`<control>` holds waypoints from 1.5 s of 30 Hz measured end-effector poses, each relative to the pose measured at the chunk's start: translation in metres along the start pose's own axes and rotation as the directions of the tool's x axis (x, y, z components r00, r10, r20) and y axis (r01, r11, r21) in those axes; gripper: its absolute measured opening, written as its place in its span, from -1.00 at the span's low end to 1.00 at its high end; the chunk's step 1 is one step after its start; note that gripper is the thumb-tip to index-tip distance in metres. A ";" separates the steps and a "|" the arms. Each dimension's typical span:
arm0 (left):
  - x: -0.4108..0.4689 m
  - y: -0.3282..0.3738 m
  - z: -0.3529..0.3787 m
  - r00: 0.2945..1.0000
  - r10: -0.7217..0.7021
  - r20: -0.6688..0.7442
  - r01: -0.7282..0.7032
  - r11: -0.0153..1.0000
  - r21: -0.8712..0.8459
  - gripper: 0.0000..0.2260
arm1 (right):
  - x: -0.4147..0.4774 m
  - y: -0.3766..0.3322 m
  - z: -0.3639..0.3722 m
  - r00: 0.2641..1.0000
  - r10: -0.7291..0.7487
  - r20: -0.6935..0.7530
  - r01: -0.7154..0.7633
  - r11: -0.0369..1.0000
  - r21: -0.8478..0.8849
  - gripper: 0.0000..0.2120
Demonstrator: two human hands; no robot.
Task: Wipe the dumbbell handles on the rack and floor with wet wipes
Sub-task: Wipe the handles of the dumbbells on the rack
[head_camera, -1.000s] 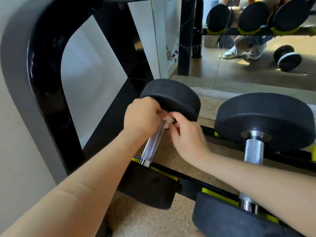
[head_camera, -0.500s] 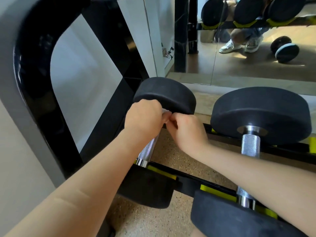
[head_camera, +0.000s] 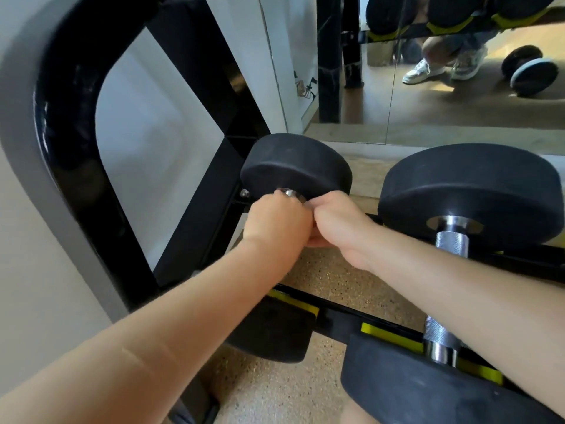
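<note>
Two black dumbbells lie across the bottom rails of a black rack. The left dumbbell [head_camera: 293, 166] has its chrome handle almost fully covered by my hands. My left hand [head_camera: 275, 228] grips the handle just below the far weight. My right hand [head_camera: 336, 221] is curled against it from the right, knuckles touching the left hand. A corner of white wet wipe [head_camera: 237, 237] sticks out left of my left hand. The right dumbbell [head_camera: 467, 194] shows its knurled chrome handle [head_camera: 451, 243], partly crossed by my right forearm.
The rack's thick black upright frame [head_camera: 61, 133] curves close on the left. Yellow-padded rails [head_camera: 336, 313] run under the dumbbells over a speckled cork floor. A mirror behind reflects shoes, more racked weights and a dumbbell [head_camera: 530, 70] on the floor.
Both hands slid up the left dumbbell's handle toward the far weight and closed together, covering the chrome that showed a second ago. The camera moved nearer.
</note>
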State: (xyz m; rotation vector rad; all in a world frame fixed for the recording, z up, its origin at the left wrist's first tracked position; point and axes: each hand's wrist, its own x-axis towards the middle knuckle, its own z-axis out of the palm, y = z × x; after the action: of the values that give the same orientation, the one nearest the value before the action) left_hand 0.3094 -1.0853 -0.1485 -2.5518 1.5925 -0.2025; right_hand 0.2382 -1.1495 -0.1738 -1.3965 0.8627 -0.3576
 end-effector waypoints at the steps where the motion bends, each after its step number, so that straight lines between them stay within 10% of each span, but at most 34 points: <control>1: 0.000 0.005 0.005 0.999 0.034 0.002 -0.034 0.995 0.096 -0.74 | -0.001 0.003 -0.001 0.999 0.035 0.013 -0.035 0.999 0.017 -0.75; 7: 0.025 -0.023 -0.008 0.973 -0.138 0.187 0.187 0.941 -0.281 -0.67 | -0.007 0.001 -0.008 0.998 0.014 0.069 -0.024 0.989 0.144 -0.82; 10: 0.034 -0.035 -0.008 0.865 -0.096 0.493 0.449 0.587 -0.673 -0.71 | -0.007 0.000 -0.007 0.990 -0.126 0.067 0.131 0.989 -0.067 -0.78; 14: 0.021 -0.027 -0.010 0.942 -0.028 0.336 0.115 0.964 -0.241 -0.72 | -0.008 0.008 -0.002 0.872 -0.488 0.040 0.437 0.738 -0.515 -0.75; 18: -0.009 -0.016 0.009 0.980 0.039 0.195 -0.074 0.982 0.176 -0.55 | -0.006 0.018 -0.002 0.794 -0.546 0.268 0.558 0.479 -0.678 -0.39; 29: -0.035 -0.059 0.001 0.980 -0.078 0.183 0.138 0.929 -0.344 -0.82 | 0.012 0.016 -0.003 0.543 -0.705 0.457 0.780 0.220 -0.586 -0.76; 38: -0.031 -0.073 -0.003 0.931 -0.261 0.256 0.347 0.853 -0.390 -0.87 | -0.004 0.011 0.025 0.666 -0.645 0.374 0.738 0.498 -0.455 -0.87; 42: -0.037 -0.089 -0.007 0.903 -0.180 0.390 0.378 0.767 -0.519 -0.79 | -0.003 0.020 0.031 0.461 -0.603 0.651 0.868 0.151 -0.474 -0.82; 45: -0.060 -0.100 -0.019 0.924 -0.202 0.325 0.372 0.673 -0.639 -0.64 | -0.003 0.019 0.037 0.374 -0.569 0.732 0.911 0.076 -0.405 -0.93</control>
State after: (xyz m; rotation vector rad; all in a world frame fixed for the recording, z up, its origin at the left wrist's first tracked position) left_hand 0.3673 -0.9882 -0.1146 -3.2058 1.3189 0.8055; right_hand 0.2578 -1.1177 -0.1930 -2.6834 -0.3280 -0.4871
